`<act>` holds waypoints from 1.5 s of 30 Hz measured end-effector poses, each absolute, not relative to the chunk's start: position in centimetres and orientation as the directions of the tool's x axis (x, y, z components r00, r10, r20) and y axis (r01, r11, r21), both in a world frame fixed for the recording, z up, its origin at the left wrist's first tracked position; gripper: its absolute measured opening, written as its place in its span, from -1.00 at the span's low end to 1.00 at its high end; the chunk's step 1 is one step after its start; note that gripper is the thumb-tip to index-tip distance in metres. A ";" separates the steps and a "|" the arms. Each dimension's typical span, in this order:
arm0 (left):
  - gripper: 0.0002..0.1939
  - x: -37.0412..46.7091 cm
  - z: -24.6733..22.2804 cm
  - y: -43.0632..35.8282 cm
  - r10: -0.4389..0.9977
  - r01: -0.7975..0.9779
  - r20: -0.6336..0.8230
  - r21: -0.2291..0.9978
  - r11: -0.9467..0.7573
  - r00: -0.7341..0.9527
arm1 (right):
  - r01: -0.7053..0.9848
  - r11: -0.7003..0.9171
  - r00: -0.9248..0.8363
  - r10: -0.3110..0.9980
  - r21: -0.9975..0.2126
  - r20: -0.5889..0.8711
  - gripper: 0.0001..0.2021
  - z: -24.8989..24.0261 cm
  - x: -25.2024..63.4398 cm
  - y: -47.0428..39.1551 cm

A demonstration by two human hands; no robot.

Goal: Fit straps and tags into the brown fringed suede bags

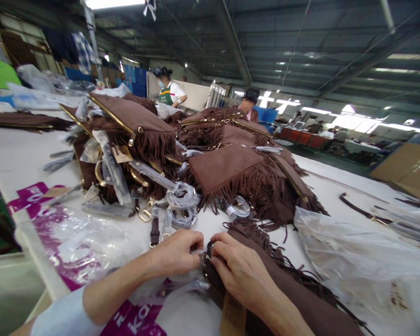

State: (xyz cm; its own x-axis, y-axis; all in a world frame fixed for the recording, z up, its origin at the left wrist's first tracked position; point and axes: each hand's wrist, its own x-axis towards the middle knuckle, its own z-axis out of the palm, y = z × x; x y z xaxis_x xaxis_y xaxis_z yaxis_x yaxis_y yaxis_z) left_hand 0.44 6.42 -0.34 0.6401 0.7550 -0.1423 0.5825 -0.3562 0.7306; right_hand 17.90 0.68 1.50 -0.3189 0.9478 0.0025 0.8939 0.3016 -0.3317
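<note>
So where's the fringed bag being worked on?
In the head view, the fringed bag lies low, right of centre, under the right hand, left of the plastic bag.

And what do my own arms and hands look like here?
Your left hand and right hand wear no gloves, and no watch or bracelet shows. A pale blue sleeve covers part of the left arm; no sleeve shows on the right forearm.

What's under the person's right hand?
The right hand lies over one end of a brown fringed bag; a tan tag shows beside the hand. The bag's surface directly beneath the hand is covered, so unseen.
</note>
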 end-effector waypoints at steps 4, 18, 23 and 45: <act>-0.95 0.4 -0.6 6.5 0.755 0.571 -0.119 0.731 -0.372 0.644 | 0.898 0.310 -0.331 0.943 -0.312 -0.018 -0.85 1.6 17.9 1.0; -0.92 0.1 -0.9 6.5 0.739 0.532 -0.068 0.739 -0.414 0.670 | 0.932 0.284 -0.302 0.952 -0.226 -0.049 -0.88 1.5 17.8 1.4; -0.90 0.0 -0.9 6.5 0.737 0.533 -0.059 0.729 -0.429 0.673 | 0.932 0.278 -0.304 0.949 -0.234 -0.086 -0.88 1.6 18.1 1.4; -0.89 -0.2 -0.7 7.1 0.707 0.531 -0.120 0.749 -0.396 0.697 | 0.809 0.254 -0.271 0.961 -0.530 0.046 -0.85 -0.2 18.9 1.7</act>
